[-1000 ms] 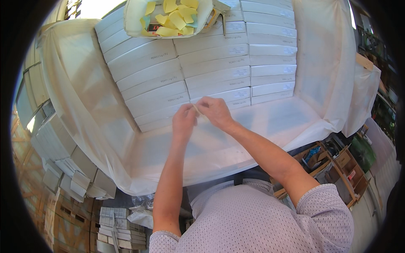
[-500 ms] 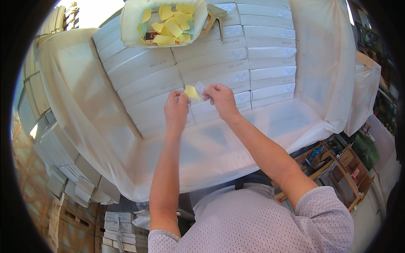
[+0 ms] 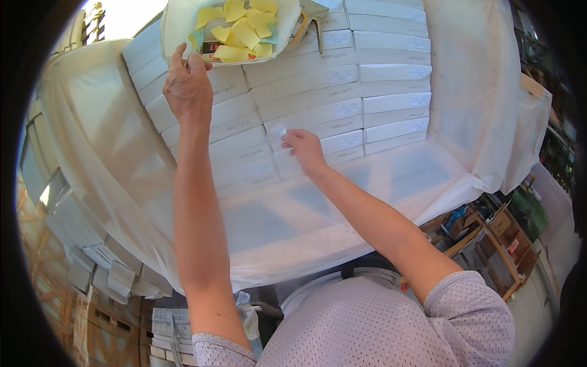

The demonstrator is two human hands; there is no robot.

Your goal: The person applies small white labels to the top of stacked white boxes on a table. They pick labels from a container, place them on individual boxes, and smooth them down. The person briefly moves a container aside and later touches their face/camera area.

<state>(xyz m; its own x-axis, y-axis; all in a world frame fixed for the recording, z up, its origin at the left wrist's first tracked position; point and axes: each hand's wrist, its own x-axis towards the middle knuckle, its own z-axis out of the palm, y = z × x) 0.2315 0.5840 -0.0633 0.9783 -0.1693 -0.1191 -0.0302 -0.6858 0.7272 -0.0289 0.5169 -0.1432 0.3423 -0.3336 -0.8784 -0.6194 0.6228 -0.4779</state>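
My left hand (image 3: 188, 88) is up at the near left rim of a white open box (image 3: 169, 30), its fingers apart with no paper visible between them. Curled yellow paper scraps (image 3: 246, 32) and a few pale green ones lie in that box. Lower down, my right hand (image 3: 304, 148) pinches a small white label (image 3: 279, 130) between thumb and fingertips. The label is held in front of the stacked white cartons (image 3: 335, 90); whether it touches them I cannot tell.
Translucent plastic sheeting (image 3: 293, 226) hangs along the near side and both flanks of the stack. A metal hand tool (image 3: 315, 21) sits right of the box. Wooden compartments (image 3: 504, 244) stand at lower right, flat cartons (image 3: 110, 269) at lower left.
My left hand has moved up and left to the box, and the yellow piece it held is gone from its fingers. My right hand, still pinching the label, has shifted slightly left and down.
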